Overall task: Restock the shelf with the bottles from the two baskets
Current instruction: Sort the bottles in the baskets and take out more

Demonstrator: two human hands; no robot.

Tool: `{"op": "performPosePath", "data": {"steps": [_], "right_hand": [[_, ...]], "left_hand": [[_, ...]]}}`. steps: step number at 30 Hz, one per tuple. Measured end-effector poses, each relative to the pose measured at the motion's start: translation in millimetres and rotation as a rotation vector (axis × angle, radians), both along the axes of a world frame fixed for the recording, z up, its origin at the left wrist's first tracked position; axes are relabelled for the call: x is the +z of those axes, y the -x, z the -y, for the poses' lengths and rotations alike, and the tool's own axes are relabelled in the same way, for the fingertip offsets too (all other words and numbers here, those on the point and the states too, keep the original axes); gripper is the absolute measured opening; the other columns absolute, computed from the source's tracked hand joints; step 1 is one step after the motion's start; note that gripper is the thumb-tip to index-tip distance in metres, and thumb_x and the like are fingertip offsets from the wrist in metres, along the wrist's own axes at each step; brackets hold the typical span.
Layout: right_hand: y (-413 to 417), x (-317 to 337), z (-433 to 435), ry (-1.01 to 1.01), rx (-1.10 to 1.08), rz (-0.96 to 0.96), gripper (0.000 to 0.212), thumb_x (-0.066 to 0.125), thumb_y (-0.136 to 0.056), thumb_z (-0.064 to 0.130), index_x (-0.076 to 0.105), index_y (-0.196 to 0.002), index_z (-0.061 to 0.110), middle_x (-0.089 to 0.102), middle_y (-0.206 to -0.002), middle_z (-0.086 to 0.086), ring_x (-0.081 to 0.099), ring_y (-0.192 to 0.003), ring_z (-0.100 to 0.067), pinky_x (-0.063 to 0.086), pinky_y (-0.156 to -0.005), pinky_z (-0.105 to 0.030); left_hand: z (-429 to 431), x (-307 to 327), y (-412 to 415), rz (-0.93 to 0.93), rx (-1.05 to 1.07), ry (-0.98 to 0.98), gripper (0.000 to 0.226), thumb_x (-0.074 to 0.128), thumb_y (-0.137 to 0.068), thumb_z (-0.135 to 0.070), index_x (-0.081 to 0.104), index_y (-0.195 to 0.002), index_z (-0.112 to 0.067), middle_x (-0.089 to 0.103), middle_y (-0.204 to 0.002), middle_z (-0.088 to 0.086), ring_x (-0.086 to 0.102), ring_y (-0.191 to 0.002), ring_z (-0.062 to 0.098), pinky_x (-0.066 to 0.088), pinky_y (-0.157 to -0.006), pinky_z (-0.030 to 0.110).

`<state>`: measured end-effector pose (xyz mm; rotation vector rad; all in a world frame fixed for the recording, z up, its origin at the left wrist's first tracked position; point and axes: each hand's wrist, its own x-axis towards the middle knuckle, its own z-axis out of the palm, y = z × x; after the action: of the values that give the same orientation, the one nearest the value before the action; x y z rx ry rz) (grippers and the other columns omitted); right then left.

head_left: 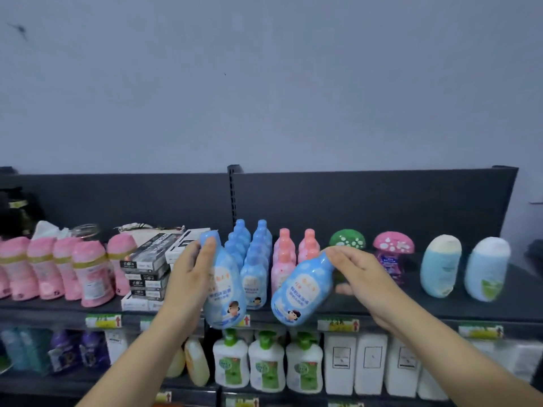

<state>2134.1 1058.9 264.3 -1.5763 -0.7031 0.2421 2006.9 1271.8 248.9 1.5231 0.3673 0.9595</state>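
I hold two light-blue bottles with a cartoon child label in front of the top shelf (440,309). My left hand (189,277) grips one blue bottle (224,292) by its neck and upper body, nearly upright. My right hand (360,276) holds the other blue bottle (299,289) at its cap end, tilted with the base down to the left. Behind them on the shelf stand two rows of the same blue bottles (253,257) and rows of pink bottles (286,259). The baskets are out of view.
Pink jars (91,271) and stacked black-and-white boxes (152,265) fill the shelf's left. Green (347,238) and pink mushroom-shaped bottles (393,254) and two pale blue bottles (439,265) stand to the right. White pump bottles (266,362) and white packs line the shelf below.
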Motion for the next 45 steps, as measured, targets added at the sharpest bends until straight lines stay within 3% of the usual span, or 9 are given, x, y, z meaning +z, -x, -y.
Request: {"op": "performPosePath", "data": {"steps": [5, 8, 11, 16, 21, 29, 34, 40, 45], "right_hand": [[-18.8, 16.4, -22.8, -0.039, 0.012, 0.008, 0.020, 0.048, -0.095, 0.026, 0.066, -0.093, 0.016, 0.069, -0.096, 0.000, 0.066, -0.081, -0.009, 0.057, -0.067, -0.027], [-37.5, 37.9, -44.8, -0.047, -0.006, 0.052, 0.021, 0.049, -0.095, 0.028, 0.066, -0.092, 0.016, 0.070, -0.091, 0.000, 0.065, -0.078, -0.011, 0.055, -0.073, -0.033], [-61.3, 60.1, -72.7, -0.058, -0.030, 0.096, 0.023, 0.049, -0.095, 0.032, 0.066, -0.094, 0.016, 0.070, -0.100, -0.008, 0.067, -0.088, -0.020, 0.057, -0.079, -0.039], [-103.0, 87.4, -131.0, -0.094, -0.084, 0.156, 0.023, 0.044, -0.098, 0.025, 0.064, -0.092, 0.015, 0.066, -0.098, -0.007, 0.062, -0.085, -0.016, 0.058, -0.068, -0.026], [-147.4, 99.3, -178.8, -0.087, -0.203, 0.169, 0.024, 0.043, -0.099, 0.025, 0.061, -0.085, 0.018, 0.064, -0.100, -0.007, 0.060, -0.088, -0.016, 0.054, -0.078, -0.034], [-201.4, 95.1, -218.0, 0.003, -0.317, 0.204, 0.027, 0.043, -0.099, 0.024, 0.060, -0.085, 0.009, 0.060, -0.091, -0.022, 0.055, -0.084, -0.022, 0.052, -0.083, -0.045], [-226.7, 82.8, -233.7, 0.046, -0.329, 0.175, 0.026, 0.043, -0.099, 0.023, 0.063, -0.092, 0.008, 0.064, -0.094, -0.011, 0.061, -0.081, -0.019, 0.054, -0.072, -0.031], [-255.0, 66.7, -247.3, 0.133, -0.267, 0.209, 0.026, 0.044, -0.098, 0.022, 0.063, -0.093, 0.004, 0.065, -0.107, -0.019, 0.061, -0.090, -0.023, 0.052, -0.090, -0.050], [-269.6, 53.5, -256.9, 0.205, -0.205, 0.245, 0.023, 0.045, -0.097, 0.020, 0.065, -0.088, 0.015, 0.068, -0.103, -0.009, 0.062, -0.103, -0.033, 0.050, -0.092, -0.053]], "left_hand": [[-26.6, 23.7, -15.6, 0.035, 0.061, -0.004, 0.033, 0.048, -0.095, -0.042, 0.050, -0.078, -0.015, 0.050, -0.071, 0.007, 0.049, -0.068, 0.022, 0.039, -0.061, 0.034], [-53.2, 46.3, -37.1, 0.074, 0.083, -0.027, 0.027, 0.047, -0.096, -0.040, 0.053, -0.081, -0.019, 0.053, -0.074, 0.003, 0.053, -0.069, 0.020, 0.042, -0.061, 0.032], [-83.4, 67.5, -66.9, 0.133, 0.037, -0.044, 0.011, 0.050, -0.094, -0.041, 0.055, -0.093, -0.031, 0.060, -0.088, -0.001, 0.060, -0.077, 0.016, 0.051, -0.068, 0.034], [-140.6, 92.2, -132.9, 0.102, -0.106, -0.117, 0.008, 0.053, -0.094, -0.037, 0.056, -0.099, -0.032, 0.062, -0.095, 0.000, 0.063, -0.074, 0.013, 0.053, -0.068, 0.032], [-190.8, 106.4, -198.6, -0.011, -0.200, -0.182, 0.009, 0.056, -0.093, -0.033, 0.057, -0.102, -0.032, 0.064, -0.108, 0.003, 0.065, -0.093, 0.021, 0.054, -0.082, 0.037], [-236.1, 87.5, -271.8, -0.132, -0.271, -0.236, 0.019, 0.062, -0.090, -0.023, 0.057, -0.108, -0.023, 0.063, -0.110, 0.005, 0.062, -0.099, 0.021, 0.051, -0.080, 0.032], [-247.0, 76.2, -296.6, -0.189, -0.296, -0.287, 0.014, 0.063, -0.089, -0.025, 0.058, -0.100, -0.032, 0.062, -0.108, -0.003, 0.060, -0.099, 0.016, 0.051, -0.082, 0.032], [-255.7, 58.0, -311.2, -0.253, -0.273, -0.283, 0.015, 0.060, -0.091, -0.024, 0.060, -0.107, -0.025, 0.056, -0.100, -0.003, 0.054, -0.088, 0.012, 0.043, -0.066, 0.020], [-257.8, 37.6, -320.3, -0.310, -0.278, -0.302, 0.015, 0.059, -0.092, -0.019, 0.062, -0.106, -0.023, 0.061, -0.105, 0.002, 0.054, -0.090, 0.012, 0.047, -0.074, 0.021]]}}
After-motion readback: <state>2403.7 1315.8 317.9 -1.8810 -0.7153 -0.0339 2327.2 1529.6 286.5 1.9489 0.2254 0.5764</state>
